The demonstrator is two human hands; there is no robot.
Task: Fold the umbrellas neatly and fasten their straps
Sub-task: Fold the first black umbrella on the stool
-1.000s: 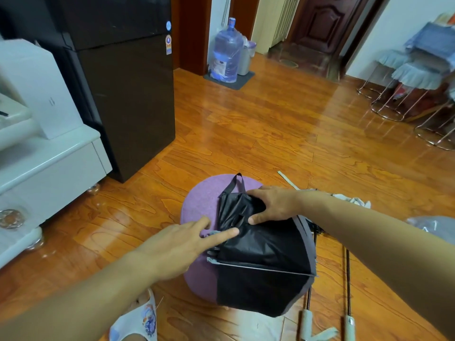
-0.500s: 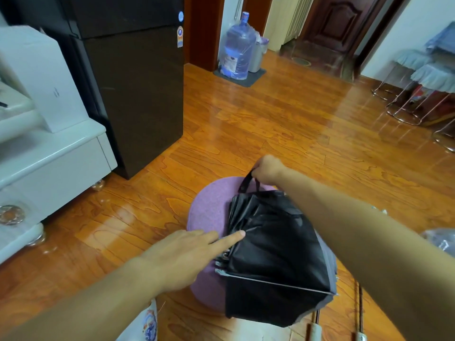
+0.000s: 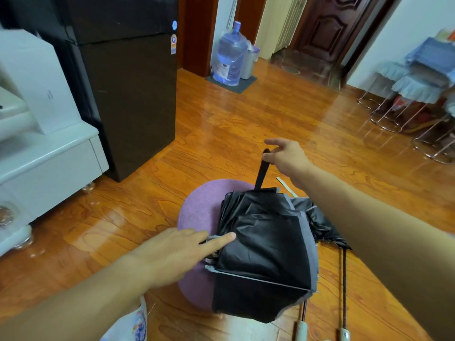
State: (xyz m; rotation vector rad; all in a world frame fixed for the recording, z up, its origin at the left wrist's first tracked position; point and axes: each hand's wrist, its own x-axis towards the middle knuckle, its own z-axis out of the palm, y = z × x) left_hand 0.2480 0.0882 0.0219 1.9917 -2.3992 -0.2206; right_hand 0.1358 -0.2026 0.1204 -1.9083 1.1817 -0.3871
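A black folding umbrella [image 3: 266,244] lies partly gathered on a round purple cushion [image 3: 199,210] on the floor. Its black strap [image 3: 261,171] stretches up and away from the canopy's far edge. My right hand [image 3: 285,156] pinches the strap's end between thumb and fingers. My left hand [image 3: 177,252] lies flat, with straight fingers pressing the canopy's left edge by the rib tips. More black umbrella fabric [image 3: 317,222] lies to the right, partly hidden by my right forearm.
Two thin umbrella shafts with pale handles [image 3: 301,329] lie on the wooden floor at lower right. A black fridge [image 3: 128,89] and a white cabinet [image 3: 46,158] stand on the left. A water jug [image 3: 230,55] is at the back; metal stools [image 3: 416,94] stand at the right.
My right hand left the canopy, took hold of the strap and pulled it out away from the umbrella. My left hand stayed pressed on the left edge.
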